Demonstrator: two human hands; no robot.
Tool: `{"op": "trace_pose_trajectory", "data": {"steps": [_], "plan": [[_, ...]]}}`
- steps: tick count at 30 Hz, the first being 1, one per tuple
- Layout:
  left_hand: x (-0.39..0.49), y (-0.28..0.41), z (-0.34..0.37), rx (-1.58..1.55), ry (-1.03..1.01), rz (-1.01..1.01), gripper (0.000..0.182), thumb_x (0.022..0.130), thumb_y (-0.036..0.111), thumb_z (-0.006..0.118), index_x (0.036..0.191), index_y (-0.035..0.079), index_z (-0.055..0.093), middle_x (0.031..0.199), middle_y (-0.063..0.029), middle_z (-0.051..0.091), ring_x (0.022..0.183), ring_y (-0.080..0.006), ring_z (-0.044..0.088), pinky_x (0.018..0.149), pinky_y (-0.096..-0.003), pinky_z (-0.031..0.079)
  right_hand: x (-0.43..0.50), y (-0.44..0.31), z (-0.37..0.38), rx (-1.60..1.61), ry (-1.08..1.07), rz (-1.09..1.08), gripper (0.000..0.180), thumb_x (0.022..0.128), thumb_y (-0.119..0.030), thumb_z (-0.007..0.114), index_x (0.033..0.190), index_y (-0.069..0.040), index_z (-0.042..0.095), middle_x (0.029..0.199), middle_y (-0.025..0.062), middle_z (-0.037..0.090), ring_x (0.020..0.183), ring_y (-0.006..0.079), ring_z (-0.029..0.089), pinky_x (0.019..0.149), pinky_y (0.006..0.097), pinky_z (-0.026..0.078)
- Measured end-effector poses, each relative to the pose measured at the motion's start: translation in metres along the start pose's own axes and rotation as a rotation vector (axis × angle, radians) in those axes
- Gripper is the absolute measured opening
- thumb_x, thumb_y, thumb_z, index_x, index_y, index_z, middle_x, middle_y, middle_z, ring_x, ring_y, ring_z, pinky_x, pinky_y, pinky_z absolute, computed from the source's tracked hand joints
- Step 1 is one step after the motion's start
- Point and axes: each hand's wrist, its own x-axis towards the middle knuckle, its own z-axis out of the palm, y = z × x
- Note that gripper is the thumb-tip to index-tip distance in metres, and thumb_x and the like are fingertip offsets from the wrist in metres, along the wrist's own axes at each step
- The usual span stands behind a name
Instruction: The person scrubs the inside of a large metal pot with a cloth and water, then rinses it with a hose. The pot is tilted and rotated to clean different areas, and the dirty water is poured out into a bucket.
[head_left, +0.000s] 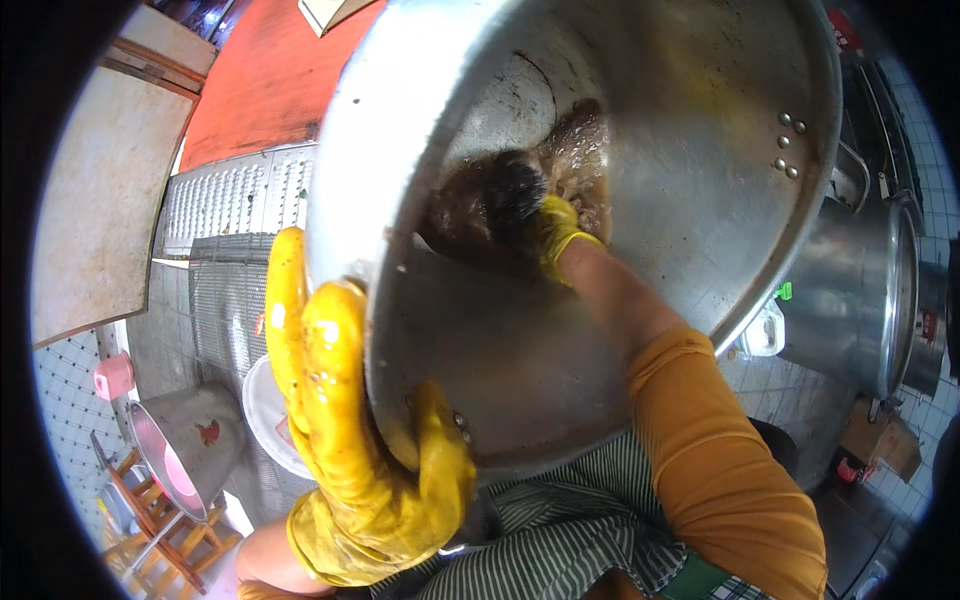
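Note:
A large metal stockpot (720, 225) is tipped towards me, with its open mouth facing my body. My left hand (375, 420), in a yellow rubber glove, grips the pot's rim at the lower left, fingers outside and thumb inside. Deep within the pot is my right hand (562, 232), also in a yellow glove, with a dark, blurred scrubber or brush (514, 191) at its fingers. Brown liquid with soft residue (589, 150) lies around it at the bottom. The right fingertips are partly hidden.
Another large metal pot (840, 292) stands at the right. At the lower left are a smaller metal pot (217, 427), a wooden stool (161, 517) and a round white lid (266, 412). A perforated metal panel (232, 195) and a red-orange surface (262, 90) lie beyond the pot.

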Motion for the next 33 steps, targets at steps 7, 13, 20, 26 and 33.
{"op": "trace_pose_trajectory", "data": {"steps": [7, 13, 20, 26, 33], "plan": [[-0.006, 0.000, 0.012, -0.101, 0.084, 0.077, 0.086, 0.087, -0.013, 0.050, 0.162, 0.005, 0.012, 0.167, -0.0194, 0.019, 0.155, -0.0335, 0.020, 0.125, -0.0444, 0.017, -0.046, -0.058, 0.020, 0.082, -0.253, -0.322, 0.042, 0.095, -0.024, 0.067, 0.134, -0.007, 0.063, 0.127, 0.0162, 0.067, 0.119, 0.0318, 0.063, 0.099, 0.0364, 0.051], [-0.017, -0.010, 0.022, -0.186, 0.369, 0.115, 0.084, 0.078, -0.017, 0.043, 0.158, 0.003, 0.029, 0.162, -0.0159, 0.033, 0.152, -0.0300, 0.028, 0.124, -0.0396, 0.022, -0.107, -0.046, -0.062, 0.331, -0.189, -0.407, 0.041, 0.095, -0.022, 0.067, 0.133, -0.006, 0.063, 0.124, 0.0158, 0.067, 0.116, 0.0300, 0.064, 0.097, 0.0353, 0.052], [-0.078, -0.032, 0.012, -0.593, 0.469, 0.106, 0.085, 0.077, -0.015, 0.041, 0.158, 0.007, 0.032, 0.156, -0.0124, 0.041, 0.145, -0.0268, 0.039, 0.120, -0.0365, 0.030, -0.240, 0.000, -0.164, 0.485, -0.095, -0.092, 0.040, 0.095, -0.021, 0.067, 0.131, -0.005, 0.063, 0.121, 0.0154, 0.068, 0.112, 0.0279, 0.065, 0.094, 0.0340, 0.053], [-0.114, -0.031, 0.018, -0.444, 0.653, -0.095, 0.092, 0.075, -0.005, 0.051, 0.162, 0.017, 0.029, 0.164, -0.0259, 0.024, 0.152, -0.0422, 0.025, 0.124, -0.0387, 0.024, -0.308, -0.034, -0.218, 0.673, 0.091, -0.054, 0.039, 0.095, -0.020, 0.068, 0.130, -0.004, 0.063, 0.118, 0.0150, 0.069, 0.109, 0.0261, 0.066, 0.091, 0.0328, 0.053], [-0.057, -0.060, 0.035, -0.698, 0.807, -0.424, 0.092, 0.080, 0.001, 0.060, 0.163, 0.017, 0.024, 0.158, -0.0291, 0.030, 0.144, -0.0401, 0.039, 0.116, -0.0407, 0.039, -0.308, -0.071, -0.247, 0.932, 0.204, -0.116, 0.037, 0.096, -0.018, 0.068, 0.129, -0.003, 0.064, 0.115, 0.0146, 0.069, 0.105, 0.0241, 0.068, 0.088, 0.0315, 0.054]]}}
